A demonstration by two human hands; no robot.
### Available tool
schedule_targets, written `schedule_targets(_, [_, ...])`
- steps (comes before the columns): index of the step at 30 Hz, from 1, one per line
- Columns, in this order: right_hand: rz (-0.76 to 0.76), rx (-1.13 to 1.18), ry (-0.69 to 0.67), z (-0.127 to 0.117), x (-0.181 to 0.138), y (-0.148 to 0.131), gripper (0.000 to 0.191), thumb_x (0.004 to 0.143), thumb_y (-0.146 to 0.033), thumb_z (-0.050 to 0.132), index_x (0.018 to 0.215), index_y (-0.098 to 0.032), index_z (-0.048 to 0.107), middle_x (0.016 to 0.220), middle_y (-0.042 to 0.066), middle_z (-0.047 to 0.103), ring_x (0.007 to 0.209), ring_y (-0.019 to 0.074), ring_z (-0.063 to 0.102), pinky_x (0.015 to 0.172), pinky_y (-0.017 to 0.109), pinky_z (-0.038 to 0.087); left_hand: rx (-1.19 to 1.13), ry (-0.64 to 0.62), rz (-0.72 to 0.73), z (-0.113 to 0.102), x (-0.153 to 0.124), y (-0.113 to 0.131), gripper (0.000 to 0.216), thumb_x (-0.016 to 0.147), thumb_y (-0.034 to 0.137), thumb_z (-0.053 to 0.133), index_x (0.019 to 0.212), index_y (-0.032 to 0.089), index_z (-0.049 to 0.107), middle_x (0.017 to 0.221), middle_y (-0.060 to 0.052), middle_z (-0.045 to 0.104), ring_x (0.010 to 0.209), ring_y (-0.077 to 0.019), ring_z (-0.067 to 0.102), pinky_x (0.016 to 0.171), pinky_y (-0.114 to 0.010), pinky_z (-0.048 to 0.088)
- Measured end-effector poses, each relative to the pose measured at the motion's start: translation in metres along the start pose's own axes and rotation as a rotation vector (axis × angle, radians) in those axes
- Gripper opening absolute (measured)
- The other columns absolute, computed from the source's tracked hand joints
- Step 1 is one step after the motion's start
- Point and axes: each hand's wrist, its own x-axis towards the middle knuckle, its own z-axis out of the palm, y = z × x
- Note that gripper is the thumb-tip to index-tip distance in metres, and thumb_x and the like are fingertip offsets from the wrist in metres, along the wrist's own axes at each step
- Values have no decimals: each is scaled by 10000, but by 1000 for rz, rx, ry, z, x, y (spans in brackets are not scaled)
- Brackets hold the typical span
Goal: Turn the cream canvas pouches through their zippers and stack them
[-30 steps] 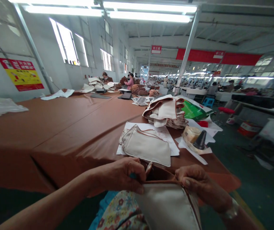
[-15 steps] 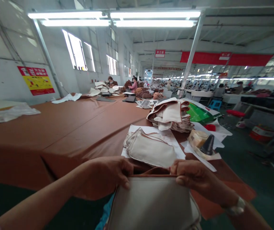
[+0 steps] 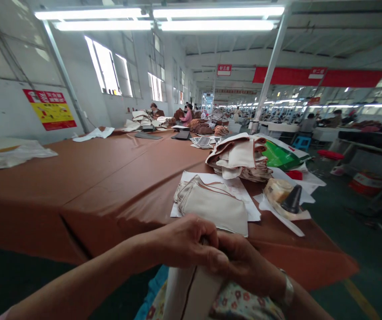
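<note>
My left hand (image 3: 186, 242) and my right hand (image 3: 244, 264) are pressed together at the top edge of a cream fabric pouch (image 3: 191, 293) with brown trim. Both are closed on it, and the pouch hangs folded down over my lap. Just beyond my hands lies a flat pile of cream pouches (image 3: 212, 204) on white paper. Farther back stands a taller heap of cream and brown pieces (image 3: 240, 158).
A long brown-covered table (image 3: 94, 178) stretches ahead. To the right of the piles are a black cone and a tan lump on paper (image 3: 284, 198), and a green bag (image 3: 277, 155). Other people work at the far end (image 3: 187, 115). An aisle runs on the right.
My hands have come together from the pouch's two top corners. The pouch went from spread wide to folded narrow and hanging lower.
</note>
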Motion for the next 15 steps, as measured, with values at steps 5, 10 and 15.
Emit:
schedule_targets(5, [14,2,103,-5,-9,28,359,868,-411,668,716,-182,438,710,-42,334,668,112,282,569,233,264,-237,44,-81,-12,-6,-44,475,625,463,859,894,130,654,820,-7,605,720,-137,515,619,-211,385])
schedule_targets(10, [58,23,68,-15,-10,28,355,861,-398,678,716,-185,434,716,-37,336,671,117,273,575,247,257,-249,10,-51,-14,3,-43,453,658,474,836,898,122,681,813,-29,636,738,-157,544,643,-237,403])
schedule_targets(15, [35,10,83,-23,-6,21,336,841,-381,701,709,-177,468,718,-30,368,677,121,307,593,250,278,-219,66,-36,-11,17,-28,400,682,468,809,804,104,697,702,-9,606,695,-151,526,631,-238,391])
